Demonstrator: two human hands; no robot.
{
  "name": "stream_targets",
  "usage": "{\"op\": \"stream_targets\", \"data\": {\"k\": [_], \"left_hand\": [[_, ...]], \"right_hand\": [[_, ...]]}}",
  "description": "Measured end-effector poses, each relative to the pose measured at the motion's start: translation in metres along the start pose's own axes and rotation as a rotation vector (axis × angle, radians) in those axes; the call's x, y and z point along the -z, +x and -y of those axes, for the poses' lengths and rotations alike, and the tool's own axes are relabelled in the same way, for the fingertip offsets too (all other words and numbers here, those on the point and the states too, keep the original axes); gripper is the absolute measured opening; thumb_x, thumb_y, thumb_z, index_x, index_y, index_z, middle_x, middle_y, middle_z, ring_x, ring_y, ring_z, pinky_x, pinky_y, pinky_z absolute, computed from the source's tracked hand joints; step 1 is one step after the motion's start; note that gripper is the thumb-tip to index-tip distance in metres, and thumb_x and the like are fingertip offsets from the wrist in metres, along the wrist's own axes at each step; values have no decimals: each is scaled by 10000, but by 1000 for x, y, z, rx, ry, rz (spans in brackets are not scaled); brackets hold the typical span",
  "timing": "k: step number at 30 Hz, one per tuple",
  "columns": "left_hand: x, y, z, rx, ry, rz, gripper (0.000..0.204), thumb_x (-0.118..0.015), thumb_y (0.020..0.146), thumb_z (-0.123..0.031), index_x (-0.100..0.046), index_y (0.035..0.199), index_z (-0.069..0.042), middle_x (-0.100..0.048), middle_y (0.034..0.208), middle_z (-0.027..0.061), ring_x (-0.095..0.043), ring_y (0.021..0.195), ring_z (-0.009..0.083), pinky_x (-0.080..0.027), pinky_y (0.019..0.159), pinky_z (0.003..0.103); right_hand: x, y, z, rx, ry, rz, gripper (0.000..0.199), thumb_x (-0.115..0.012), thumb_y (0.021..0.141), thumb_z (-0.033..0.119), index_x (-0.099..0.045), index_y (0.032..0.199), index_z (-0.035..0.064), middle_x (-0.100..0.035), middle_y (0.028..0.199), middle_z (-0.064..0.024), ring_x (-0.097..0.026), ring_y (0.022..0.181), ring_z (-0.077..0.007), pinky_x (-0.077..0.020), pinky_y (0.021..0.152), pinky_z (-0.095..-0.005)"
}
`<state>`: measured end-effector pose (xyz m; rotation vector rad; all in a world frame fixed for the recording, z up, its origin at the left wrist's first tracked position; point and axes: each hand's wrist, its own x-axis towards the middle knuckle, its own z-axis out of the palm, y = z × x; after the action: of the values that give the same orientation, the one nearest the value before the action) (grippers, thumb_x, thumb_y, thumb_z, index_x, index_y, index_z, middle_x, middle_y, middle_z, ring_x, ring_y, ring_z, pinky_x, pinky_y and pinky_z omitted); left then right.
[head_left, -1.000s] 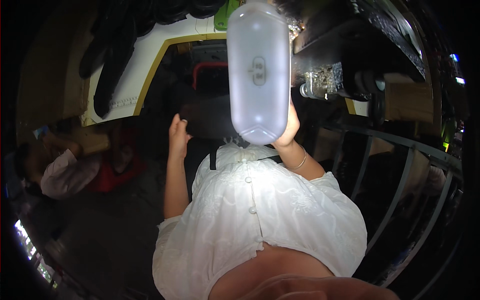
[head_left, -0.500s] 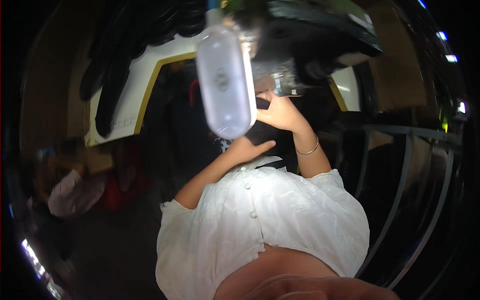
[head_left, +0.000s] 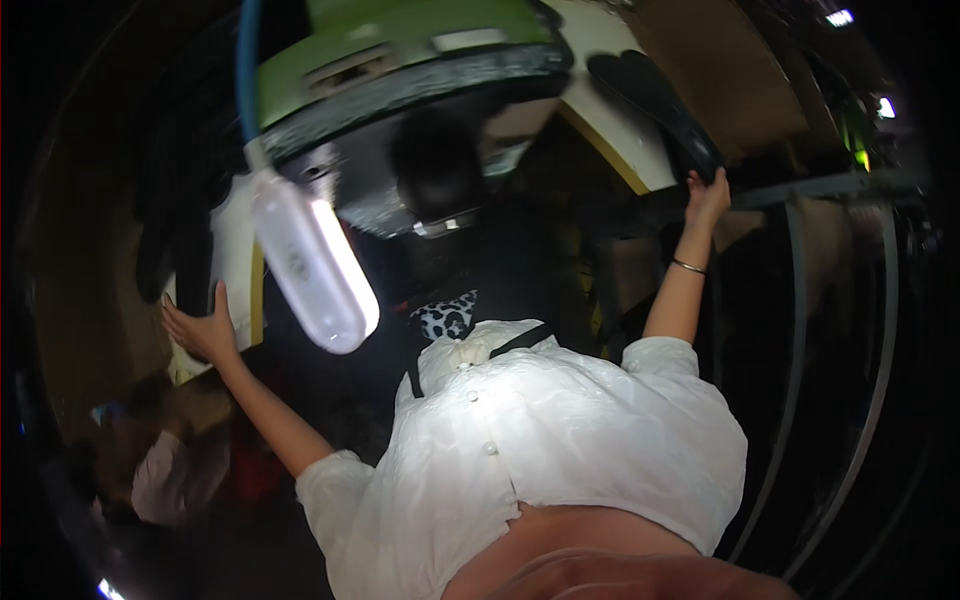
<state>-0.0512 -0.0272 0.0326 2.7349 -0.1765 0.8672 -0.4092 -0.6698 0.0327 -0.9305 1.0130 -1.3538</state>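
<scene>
My right hand [head_left: 708,198] is up at the far right, its thumb and fingers closed round the near end of a long black piece shaped like a shoe sole [head_left: 660,108]. That piece lies over the white tabletop on the right. At the left, my left hand [head_left: 205,330] is stretched out with thumb and fingers apart, holding nothing. It is beside the hanging end of a bunch of dark elongated pieces [head_left: 180,240] on the left part of the tabletop [head_left: 232,230]. Between my hands stands a green machine [head_left: 410,45], blurred, its underside dark.
A lit oblong lamp [head_left: 315,265] hangs from a blue arm [head_left: 247,70] left of the machine. Grey metal bars [head_left: 797,300] stand at my right. A patch of leopard-print cloth [head_left: 445,316] shows at my waist. Pale and red cloth-like things lie at lower left, dim.
My hands have parted from the middle: the left out to the dark pieces, the right onto the black sole-shaped piece. The view has turned, shifting the lamp left and showing the machine's green body.
</scene>
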Motion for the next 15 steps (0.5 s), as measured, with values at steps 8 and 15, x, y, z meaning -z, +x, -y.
{"op": "stream_targets", "data": {"k": [8,15], "left_hand": [[-5,25,66,218,-54,383,835,-737,555,-417,-442,1245,-50,-527,1120,228,-513,1047,358,-407,879,429],[70,-43,-57,262,107,324,810,-752,549,-320,-399,1245,-102,-456,1135,185,-397,1109,356,-266,972,481]], "right_hand": [[7,11,-18,196,2,12,573,-574,831,176,-253,1245,-56,-385,1175,-254,-594,723,-346,-572,615,-371],[-15,-26,-19,1077,-629,73,632,-669,759,107,-323,1271,-23,-529,1070,-184,-599,752,-183,-508,548,-252]]}}
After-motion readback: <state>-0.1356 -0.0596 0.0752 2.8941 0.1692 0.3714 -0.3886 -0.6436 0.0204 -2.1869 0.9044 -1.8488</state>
